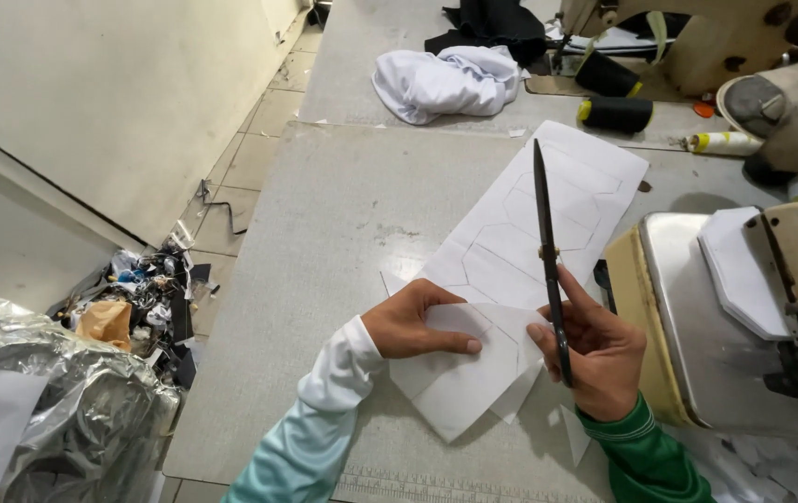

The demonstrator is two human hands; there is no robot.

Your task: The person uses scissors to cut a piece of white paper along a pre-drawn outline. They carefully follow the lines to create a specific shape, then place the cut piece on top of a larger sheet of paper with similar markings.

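The thin, limp paper (501, 279) was pinned flat by the left hand (413, 321); at three o'clock, shut scissors (549, 251) were gripped by the right hand (599, 359).

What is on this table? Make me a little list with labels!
Left hand: left hand pressing the paper pattern flat
Right hand: right hand holding black scissors, blades shut, tips pointing away
Paper: white, printed with six-sided outlines, small offcuts beside it
Table: grey table
Far end: white cloth, black thread spools
Right side: sewing machine
Floor, left: scrap pile
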